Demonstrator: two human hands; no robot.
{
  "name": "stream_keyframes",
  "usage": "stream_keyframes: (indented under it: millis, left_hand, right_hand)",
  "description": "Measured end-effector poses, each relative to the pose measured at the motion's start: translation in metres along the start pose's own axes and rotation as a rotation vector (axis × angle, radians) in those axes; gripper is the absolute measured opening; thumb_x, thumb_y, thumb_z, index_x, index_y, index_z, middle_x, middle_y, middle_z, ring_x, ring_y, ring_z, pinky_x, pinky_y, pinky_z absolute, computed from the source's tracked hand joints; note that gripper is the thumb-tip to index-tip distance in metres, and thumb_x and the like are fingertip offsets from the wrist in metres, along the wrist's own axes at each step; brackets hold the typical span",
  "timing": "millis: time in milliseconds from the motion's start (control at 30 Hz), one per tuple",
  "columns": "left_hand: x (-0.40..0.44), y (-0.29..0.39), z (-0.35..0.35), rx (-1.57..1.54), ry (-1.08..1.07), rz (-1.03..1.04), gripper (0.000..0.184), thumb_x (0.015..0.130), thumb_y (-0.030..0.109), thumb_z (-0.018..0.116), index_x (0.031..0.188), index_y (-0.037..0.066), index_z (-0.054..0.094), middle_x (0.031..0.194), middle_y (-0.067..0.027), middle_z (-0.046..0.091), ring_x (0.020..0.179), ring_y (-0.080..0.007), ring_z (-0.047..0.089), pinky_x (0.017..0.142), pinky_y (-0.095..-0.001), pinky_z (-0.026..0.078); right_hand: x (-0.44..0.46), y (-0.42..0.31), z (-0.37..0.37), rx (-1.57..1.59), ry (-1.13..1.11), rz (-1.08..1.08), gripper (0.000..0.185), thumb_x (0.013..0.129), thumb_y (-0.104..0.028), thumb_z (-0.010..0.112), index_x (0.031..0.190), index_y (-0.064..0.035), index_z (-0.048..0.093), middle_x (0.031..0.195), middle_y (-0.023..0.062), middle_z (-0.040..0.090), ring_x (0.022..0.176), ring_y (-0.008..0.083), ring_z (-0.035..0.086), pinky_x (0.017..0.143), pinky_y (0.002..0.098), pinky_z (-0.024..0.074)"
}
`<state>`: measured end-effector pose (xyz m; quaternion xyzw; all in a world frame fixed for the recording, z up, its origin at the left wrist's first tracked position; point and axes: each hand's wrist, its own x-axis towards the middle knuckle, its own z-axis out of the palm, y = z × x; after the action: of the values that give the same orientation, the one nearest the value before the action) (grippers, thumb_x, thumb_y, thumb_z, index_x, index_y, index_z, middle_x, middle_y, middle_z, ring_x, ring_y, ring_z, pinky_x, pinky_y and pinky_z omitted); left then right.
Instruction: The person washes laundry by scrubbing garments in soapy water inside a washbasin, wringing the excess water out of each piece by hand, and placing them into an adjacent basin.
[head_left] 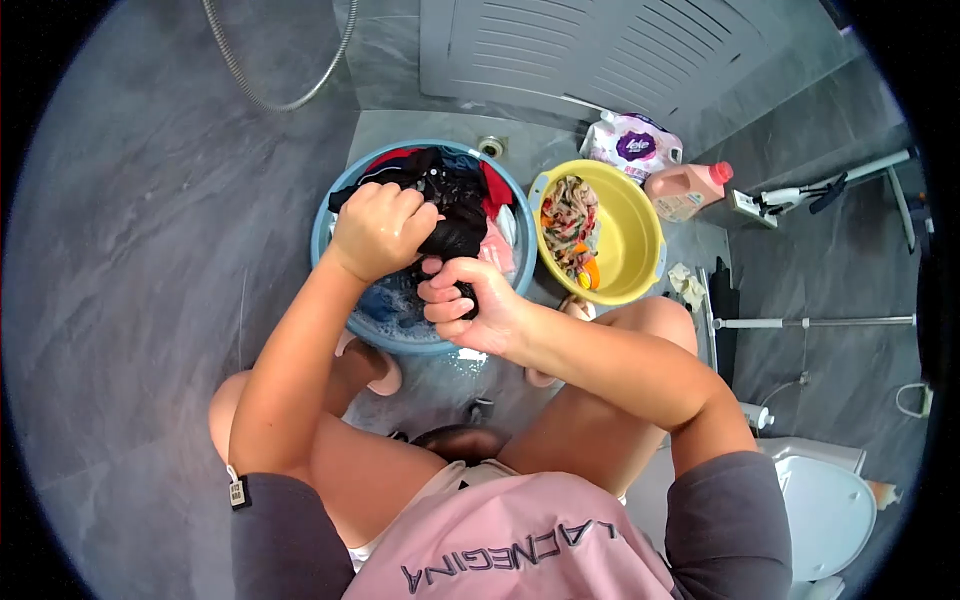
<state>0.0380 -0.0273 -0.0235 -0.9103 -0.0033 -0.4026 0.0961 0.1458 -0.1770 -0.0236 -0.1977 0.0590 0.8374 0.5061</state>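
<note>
Over a round blue basin [318,235], both my hands grip a wet black garment [455,215]. My left hand [380,230] is a fist, knuckles up, closed on its upper left part. Below and to the right, my right hand [470,305] has its fingers wrapped around a bunched part of the same cloth, palm turned up. In the basin lie more clothes: red cloth [495,188], a pink piece [495,248] and dark blue fabric [390,305] in sudsy water. The exact kind of the black garment is hidden by its folds.
Right of the blue basin stands a yellow basin [630,240] with a patterned cloth [570,225] inside. Behind it are a white and purple package [635,145] and a pink detergent bottle [685,190]. A floor drain [490,147] lies behind. A toilet [825,515] is at lower right.
</note>
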Motion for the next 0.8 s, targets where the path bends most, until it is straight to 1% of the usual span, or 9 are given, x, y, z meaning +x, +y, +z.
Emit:
stream_keyframes:
  millis: [367, 400, 467, 533, 567, 600, 667, 733, 800]
  left_hand:
    - [-0.008, -0.003, -0.011, 0.065, 0.011, 0.007, 0.018, 0.064, 0.024, 0.059, 0.073, 0.012, 0.051, 0.063, -0.0006, 0.045, 0.055, -0.0174, 0.048, 0.049, -0.0308, 0.037]
    - [-0.003, -0.003, -0.015, -0.001, 0.009, -0.039, 0.025, 0.059, 0.026, 0.064, 0.075, 0.012, 0.051, 0.061, -0.0009, 0.043, 0.054, -0.0185, 0.047, 0.048, -0.0319, 0.036]
    - [-0.004, 0.001, -0.017, -0.022, -0.164, -0.223, 0.037, 0.058, 0.021, 0.074, 0.086, 0.007, 0.054, 0.072, -0.0087, 0.056, 0.064, -0.0279, 0.057, 0.056, -0.0379, 0.044]
    - [-0.002, 0.009, -0.014, -0.067, -0.201, -0.382, 0.039, 0.060, 0.021, 0.074, 0.090, 0.006, 0.055, 0.076, -0.0116, 0.059, 0.069, -0.0294, 0.060, 0.060, -0.0378, 0.046]
    - [0.001, 0.013, -0.011, -0.117, -0.237, -0.539, 0.041, 0.061, 0.020, 0.075, 0.094, 0.005, 0.056, 0.081, -0.0144, 0.063, 0.074, -0.0310, 0.062, 0.063, -0.0377, 0.048]
    - [0.006, 0.017, -0.010, -0.115, -0.240, -0.536, 0.041, 0.061, 0.020, 0.075, 0.094, 0.005, 0.056, 0.081, -0.0144, 0.063, 0.074, -0.0310, 0.062, 0.063, -0.0377, 0.048]
    - [0.016, 0.022, -0.009, -0.202, -0.521, -0.908, 0.037, 0.065, 0.016, 0.072, 0.097, 0.004, 0.059, 0.087, -0.0187, 0.065, 0.081, -0.0339, 0.063, 0.068, -0.0371, 0.050]
    - [0.005, 0.017, 0.005, -0.316, -0.435, -0.923, 0.028, 0.069, 0.013, 0.071, 0.093, 0.002, 0.061, 0.082, -0.0147, 0.066, 0.073, -0.0285, 0.065, 0.066, -0.0329, 0.050]
    - [0.009, 0.014, 0.002, -0.813, -0.123, -1.254, 0.038, 0.068, 0.017, 0.074, 0.100, 0.001, 0.061, 0.082, -0.0100, 0.067, 0.078, -0.0210, 0.065, 0.071, -0.0335, 0.050]
  right_hand:
    - [0.008, 0.007, 0.004, -0.004, -0.035, 0.004, 0.014, 0.076, -0.006, 0.052, 0.082, -0.0178, 0.048, 0.062, -0.0047, 0.036, 0.046, 0.0043, 0.033, 0.041, 0.0193, 0.0204]
    - [0.008, 0.001, 0.008, -0.077, -0.001, -0.026, 0.013, 0.076, -0.006, 0.053, 0.084, -0.0147, 0.047, 0.063, -0.0036, 0.038, 0.046, 0.0057, 0.034, 0.040, 0.0194, 0.0224]
    - [0.011, -0.014, 0.011, -0.310, 0.128, -0.224, 0.018, 0.074, -0.002, 0.054, 0.088, -0.0112, 0.048, 0.065, -0.0012, 0.044, 0.050, 0.0085, 0.040, 0.041, 0.0204, 0.0262]
    - [0.016, -0.031, 0.020, -0.696, 0.319, -0.480, 0.026, 0.071, -0.001, 0.059, 0.094, -0.0076, 0.049, 0.071, 0.0027, 0.050, 0.055, 0.0105, 0.047, 0.041, 0.0220, 0.0300]
    - [0.025, -0.052, 0.002, -0.994, 0.377, -0.614, 0.043, 0.066, 0.000, 0.063, 0.106, -0.0041, 0.050, 0.082, 0.0075, 0.056, 0.070, 0.0153, 0.055, 0.052, 0.0259, 0.0427]
    - [0.025, -0.058, 0.016, -1.115, 0.529, -0.733, 0.055, 0.064, 0.000, 0.067, 0.115, -0.0011, 0.046, 0.097, 0.0114, 0.057, 0.088, 0.0198, 0.057, 0.073, 0.0318, 0.0482]
    - [0.038, -0.087, -0.006, -1.371, 0.490, -0.839, 0.070, 0.064, 0.001, 0.067, 0.127, -0.0016, 0.037, 0.115, 0.0155, 0.050, 0.104, 0.0236, 0.052, 0.088, 0.0365, 0.0442]
    - [0.033, -0.090, 0.007, -1.195, 0.485, -0.850, 0.084, 0.065, -0.004, 0.071, 0.135, -0.0030, 0.025, 0.125, 0.0175, 0.042, 0.111, 0.0250, 0.048, 0.089, 0.0373, 0.0439]
    - [0.019, -0.095, 0.015, -1.055, 0.313, -0.551, 0.103, 0.071, -0.024, 0.076, 0.144, -0.0038, 0.005, 0.139, 0.0204, 0.033, 0.122, 0.0288, 0.040, 0.098, 0.0422, 0.0379]
